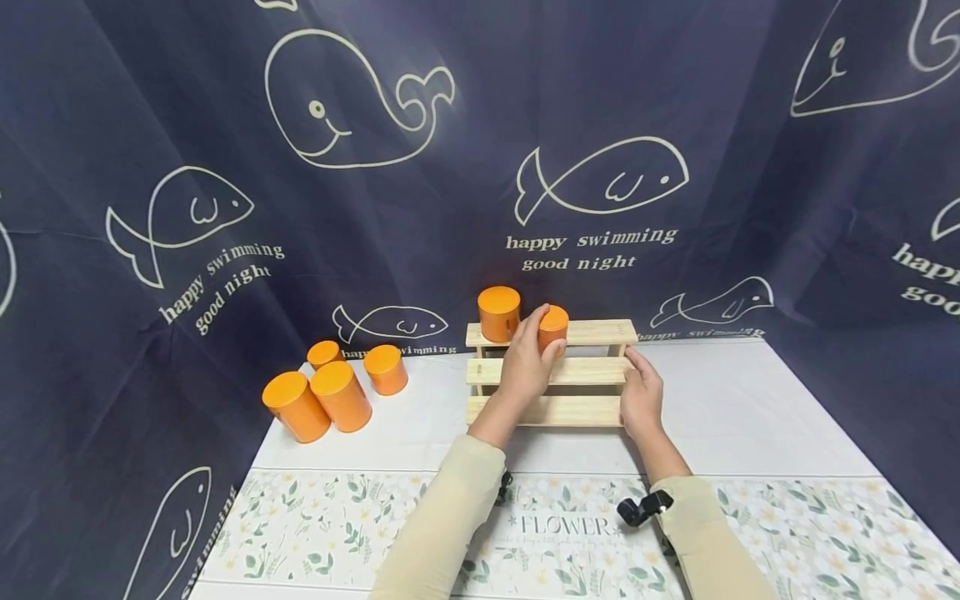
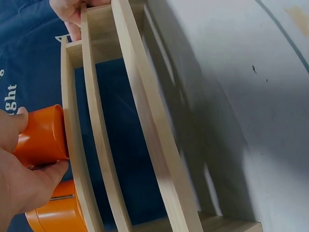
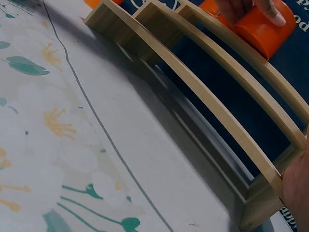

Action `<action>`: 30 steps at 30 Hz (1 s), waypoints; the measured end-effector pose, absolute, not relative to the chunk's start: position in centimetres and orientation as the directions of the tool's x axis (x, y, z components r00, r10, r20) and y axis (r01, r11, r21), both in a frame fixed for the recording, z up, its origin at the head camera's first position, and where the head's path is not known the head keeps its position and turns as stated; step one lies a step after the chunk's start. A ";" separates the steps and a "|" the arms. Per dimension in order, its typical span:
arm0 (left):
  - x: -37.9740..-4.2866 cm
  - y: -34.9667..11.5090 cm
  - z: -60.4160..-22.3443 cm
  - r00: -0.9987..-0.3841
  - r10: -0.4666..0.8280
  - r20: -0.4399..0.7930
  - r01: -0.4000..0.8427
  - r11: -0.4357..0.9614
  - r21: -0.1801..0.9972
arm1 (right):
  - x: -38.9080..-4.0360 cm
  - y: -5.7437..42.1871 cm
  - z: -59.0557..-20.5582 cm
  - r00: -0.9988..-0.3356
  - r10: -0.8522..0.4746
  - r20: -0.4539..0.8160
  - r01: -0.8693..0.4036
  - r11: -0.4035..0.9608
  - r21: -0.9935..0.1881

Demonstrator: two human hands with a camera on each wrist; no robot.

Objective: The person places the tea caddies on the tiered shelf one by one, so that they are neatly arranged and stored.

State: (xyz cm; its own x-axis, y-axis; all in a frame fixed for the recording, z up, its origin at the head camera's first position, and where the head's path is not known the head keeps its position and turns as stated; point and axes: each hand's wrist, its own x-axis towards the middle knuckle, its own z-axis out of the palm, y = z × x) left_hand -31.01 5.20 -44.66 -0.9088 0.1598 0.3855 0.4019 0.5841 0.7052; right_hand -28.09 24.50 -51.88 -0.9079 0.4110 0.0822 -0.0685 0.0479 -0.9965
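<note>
My left hand (image 1: 525, 367) grips a small orange canister (image 1: 553, 327), thumb and fingers round its sides. The canister's base is right at the top step of a three-step wooden rack (image 1: 555, 408). A larger orange canister (image 1: 498, 310) stands upright at the left of that step, beside my left hand. In the left wrist view, the held canister (image 2: 44, 135) and the larger one (image 2: 58, 212) line up along the top board. My right hand (image 1: 642, 402) holds the right end of the rack, its fingers round the side panel.
Left of the rack, several orange canisters (image 1: 342, 396) stand grouped on the white table (image 1: 427, 425). A flower-printed cloth (image 1: 337, 525) runs along the front. Close behind the rack hangs a dark blue curtain (image 1: 420, 233) with fish drawings.
</note>
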 end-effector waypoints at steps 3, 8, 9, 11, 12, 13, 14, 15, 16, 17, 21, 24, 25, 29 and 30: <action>-31.2 5.4 -44.7 -0.914 0.155 0.376 0.391 0.588 0.708 | -28.1 24.5 -52.0 -0.908 0.410 0.084 -0.068 0.053 -0.996; -31.6 5.9 -44.8 -0.916 0.148 0.372 0.381 0.609 0.696 | -28.3 24.5 -52.3 -0.905 0.416 0.086 -0.065 0.064 -0.996; -31.8 6.0 -44.8 -0.916 0.147 0.374 0.380 0.616 0.690 | -28.3 24.5 -52.3 -0.905 0.418 0.085 -0.062 0.068 -0.996; -32.0 6.3 -44.9 -0.915 0.148 0.377 0.381 0.625 0.681 | -28.3 24.6 -52.3 -0.902 0.424 0.082 -0.055 0.074 -0.996; -32.0 6.4 -44.9 -0.913 0.150 0.380 0.385 0.630 0.675 | -28.3 24.7 -52.3 -0.901 0.426 0.081 -0.051 0.079 -0.996; -32.1 6.6 -44.9 -0.911 0.153 0.382 0.387 0.636 0.668 | -28.2 24.8 -52.3 -0.901 0.427 0.081 -0.050 0.083 -0.995; -32.2 6.7 -44.9 -0.910 0.155 0.384 0.387 0.645 0.658 | -28.2 24.8 -52.2 -0.899 0.429 0.084 -0.052 0.086 -0.995; -32.3 6.8 -45.0 -0.908 0.156 0.388 0.389 0.658 0.645 | -28.2 24.9 -52.2 -0.898 0.431 0.086 -0.054 0.085 -0.995; -32.4 6.8 -44.9 -0.907 0.156 0.391 0.389 0.668 0.635 | -28.2 24.9 -52.1 -0.898 0.430 0.090 -0.059 0.084 -0.995; -32.5 6.9 -44.9 -0.906 0.154 0.395 0.387 0.678 0.625 | -28.2 24.9 -52.1 -0.898 0.430 0.094 -0.064 0.084 -0.994; -32.8 7.1 -44.7 -0.907 0.131 0.399 0.366 0.715 0.596 | -28.2 24.8 -52.1 -0.899 0.427 0.103 -0.077 0.078 -0.994; -33.0 7.1 -44.6 -0.914 0.121 0.388 0.349 0.723 0.596 | -28.2 24.8 -52.2 -0.899 0.426 0.099 -0.073 0.077 -0.994; -33.1 7.2 -44.6 -0.916 0.120 0.384 0.345 0.723 0.598 | -28.2 24.8 -52.3 -0.899 0.426 0.100 -0.074 0.076 -0.994; -33.2 7.2 -44.5 -0.923 0.115 0.367 0.334 0.715 0.614 | -28.3 24.7 -52.5 -0.900 0.425 0.103 -0.080 0.072 -0.994; -33.3 7.2 -44.4 -0.924 0.113 0.364 0.331 0.711 0.620 | -28.3 24.7 -52.5 -0.899 0.425 0.103 -0.079 0.074 -0.994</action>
